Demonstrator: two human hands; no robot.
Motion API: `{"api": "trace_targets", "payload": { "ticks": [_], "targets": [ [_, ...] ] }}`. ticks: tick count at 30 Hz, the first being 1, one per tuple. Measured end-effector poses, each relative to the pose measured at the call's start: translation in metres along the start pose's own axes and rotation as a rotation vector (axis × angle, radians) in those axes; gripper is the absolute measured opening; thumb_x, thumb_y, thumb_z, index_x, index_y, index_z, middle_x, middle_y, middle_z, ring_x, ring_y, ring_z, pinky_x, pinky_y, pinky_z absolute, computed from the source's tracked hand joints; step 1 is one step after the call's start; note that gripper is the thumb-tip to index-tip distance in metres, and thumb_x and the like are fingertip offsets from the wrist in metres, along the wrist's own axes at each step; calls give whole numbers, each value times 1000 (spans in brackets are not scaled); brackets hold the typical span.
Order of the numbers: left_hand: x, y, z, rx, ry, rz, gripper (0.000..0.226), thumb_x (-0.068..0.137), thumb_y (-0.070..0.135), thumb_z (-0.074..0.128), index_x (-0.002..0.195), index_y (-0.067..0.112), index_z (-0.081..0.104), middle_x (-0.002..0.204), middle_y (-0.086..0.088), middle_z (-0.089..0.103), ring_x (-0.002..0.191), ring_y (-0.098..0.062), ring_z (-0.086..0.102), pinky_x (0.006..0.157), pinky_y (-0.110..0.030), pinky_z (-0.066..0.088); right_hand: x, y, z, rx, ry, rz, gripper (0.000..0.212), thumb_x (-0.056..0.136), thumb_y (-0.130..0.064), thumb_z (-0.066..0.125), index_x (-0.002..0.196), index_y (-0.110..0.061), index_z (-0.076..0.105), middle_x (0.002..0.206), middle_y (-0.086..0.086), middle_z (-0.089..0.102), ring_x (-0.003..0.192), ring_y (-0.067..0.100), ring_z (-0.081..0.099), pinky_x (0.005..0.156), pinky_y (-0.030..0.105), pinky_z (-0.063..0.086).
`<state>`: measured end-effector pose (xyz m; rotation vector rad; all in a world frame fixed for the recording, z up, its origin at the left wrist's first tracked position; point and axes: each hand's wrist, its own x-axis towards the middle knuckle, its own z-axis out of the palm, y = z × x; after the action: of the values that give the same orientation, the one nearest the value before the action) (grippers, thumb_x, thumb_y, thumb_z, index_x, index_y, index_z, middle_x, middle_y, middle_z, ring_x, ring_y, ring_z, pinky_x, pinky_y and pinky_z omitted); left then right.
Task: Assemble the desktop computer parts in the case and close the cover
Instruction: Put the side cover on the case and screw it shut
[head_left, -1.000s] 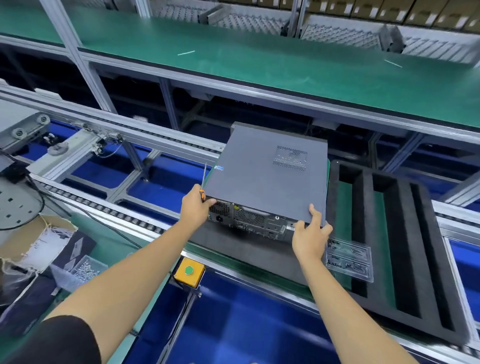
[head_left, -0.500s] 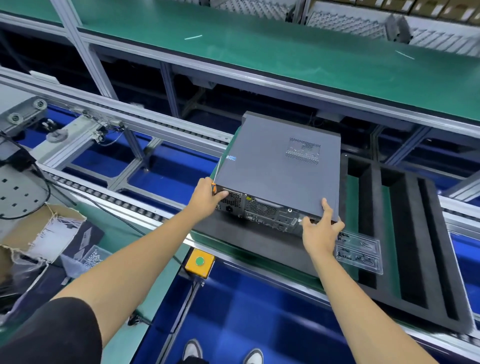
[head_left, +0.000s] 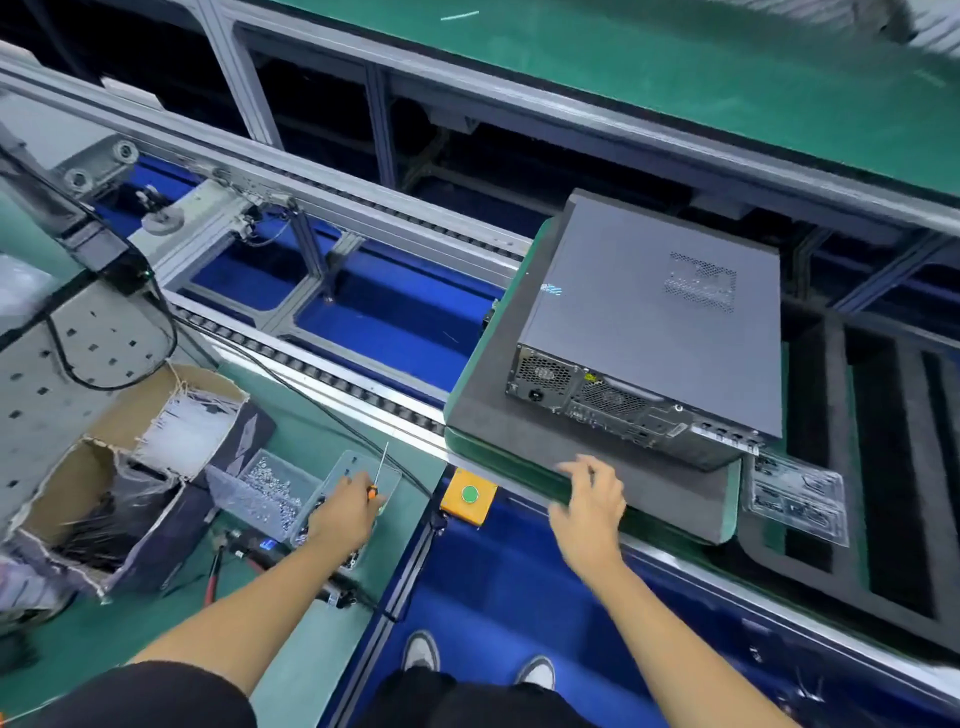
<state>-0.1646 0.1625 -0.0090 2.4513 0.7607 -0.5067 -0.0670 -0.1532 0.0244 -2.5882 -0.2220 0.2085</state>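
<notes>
Left hand: the left hand (head_left: 340, 512) is gripping a thin screwdriver (head_left: 378, 474) by its orange collar, the shaft pointing up and away; it is hovering over a clear parts tray (head_left: 358, 470) on the near bench, just beside a clear bin of small silver screws (head_left: 270, 491).
Right hand: the right hand (head_left: 592, 506) is hanging in the air with fingers loosely spread, holding nothing; it is blurred, so the finer finger pose is not readable.
Button box: a yellow box with a green button (head_left: 469, 494) is sitting between the two hands, at the bench edge.
Carrier: a grey foam pad (head_left: 498, 415) is lying on the conveyor, carrying the computer; a black slotted foam tray (head_left: 883, 467) is lying to its right.
Computer case: the computer case (head_left: 660, 312) is lying flat on the pad with its grey cover in place and its rear ports facing the person.
Case relative to hands: the case is lying beyond both hands and touching neither; the right hand is near the pad's front edge, the left is well apart.
Progress: judging by the seated cover, assembly and closing are appearing complete or nearly so; whether the cover screws are fitted cannot be told.
Remaining: likely setting the screwdriver down and releasing the unit down the line.
</notes>
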Motion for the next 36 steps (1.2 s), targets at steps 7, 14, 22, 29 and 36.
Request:
{"api": "trace_targets", "payload": {
  "ticks": [7,14,22,29,36],
  "targets": [
    [-6,-29,11,32,27,0,22,100,33,61,102,26,41,93,6,59,76,-13,51,57,-28,32,-17,-49,87,-227,-714,-224,68,98,-12,51,160,-15,26,167,2,20,143,32,36,117,38,29],
    [2,-40,14,57,34,-25,26,100,36,60,110,17,45,96,-4,63,85,-24,61,64,-35,42,-21,-66,109,-348,-707,-162,84,101,-19,55,164,-16,-1,172,1,-9,148,33,28,115,41,33],
    [10,-68,7,111,12,-32,29,96,30,67,115,17,49,104,-3,63,89,-21,63,70,-35,49,-28,-78,112,3,-670,63,86,99,-6,56,164,-12,-1,171,-5,-8,157,23,9,124,37,24],
    [13,-69,8,82,3,-17,43,93,34,71,112,14,38,109,-7,56,82,-21,58,70,-36,49,-17,-83,110,-22,-673,123,85,98,-9,58,164,-10,3,169,-9,-4,152,26,26,116,34,36],
    [16,-72,13,-132,24,-66,33,99,12,58,122,8,35,82,-5,54,66,-19,53,55,-32,38,-11,-81,112,-107,-681,139,80,98,-13,58,162,-8,10,167,-6,2,130,29,50,100,43,48]
  ]
}}
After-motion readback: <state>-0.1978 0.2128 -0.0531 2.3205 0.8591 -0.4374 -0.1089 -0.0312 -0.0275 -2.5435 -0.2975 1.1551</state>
